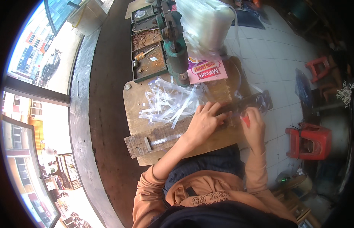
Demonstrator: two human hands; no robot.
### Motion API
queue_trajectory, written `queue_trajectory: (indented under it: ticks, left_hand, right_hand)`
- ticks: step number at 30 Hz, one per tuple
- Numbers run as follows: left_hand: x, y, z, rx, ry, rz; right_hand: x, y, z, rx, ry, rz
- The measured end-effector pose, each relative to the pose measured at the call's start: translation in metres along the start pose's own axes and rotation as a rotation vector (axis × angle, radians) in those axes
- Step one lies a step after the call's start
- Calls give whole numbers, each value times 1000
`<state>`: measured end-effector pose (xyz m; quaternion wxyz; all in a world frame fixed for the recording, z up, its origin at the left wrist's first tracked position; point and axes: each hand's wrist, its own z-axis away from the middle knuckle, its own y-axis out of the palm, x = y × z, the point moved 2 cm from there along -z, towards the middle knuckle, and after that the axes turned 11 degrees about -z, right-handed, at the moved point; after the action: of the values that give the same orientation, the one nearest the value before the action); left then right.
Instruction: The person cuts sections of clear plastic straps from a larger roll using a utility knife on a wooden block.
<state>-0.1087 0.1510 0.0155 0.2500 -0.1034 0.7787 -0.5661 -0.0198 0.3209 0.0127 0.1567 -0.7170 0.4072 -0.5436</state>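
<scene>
Where the tiled floor (276,57) meets a dark concrete ledge (108,76) under the window (36,60), a wooden board (154,144) serves as the bench. At its far end stands a green metal press (173,41), and beside the press a long green tray (146,45) is split into compartments: the nearer ones hold rusty scraps and a small wooden-handled tool, the farthest a pale round thing too small to make out. A big clear bag (203,22) stuffed with whitish plastic leans behind the press, with a pink packet (208,72) lying below it. Off the ledge's far end sits a white tub (87,17); its contents cannot be seen. Two red stools (310,140) stand on the floor to the right.

On the board's middle lies a loose heap of clear plastic strips (169,102). A worn wood block (146,142) lies along the near edge, a single clear strip lying on it.

Both forearms come up from the lower edge in orange sleeves, the left pushed up to the elbow. The left hand (205,121) lies palm-down, fingers spread and flat, pressing on a dark flat piece (253,102) just right of the heap. The right hand (255,123) is curled closed around a small red tool (246,121), touching the same dark piece beside the left fingertips.
</scene>
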Motion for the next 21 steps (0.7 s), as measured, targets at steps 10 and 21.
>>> queue_trajectory:
  ticks: [10, 21]
  left_hand:
    - [-30, 16, 15, -155, -104, -254]
    - [8, -24, 0, -366, -115, -109]
  right_hand:
    - [1, -14, 19, 28, -40, -73]
    - [9, -9, 14, -1, -7, -168]
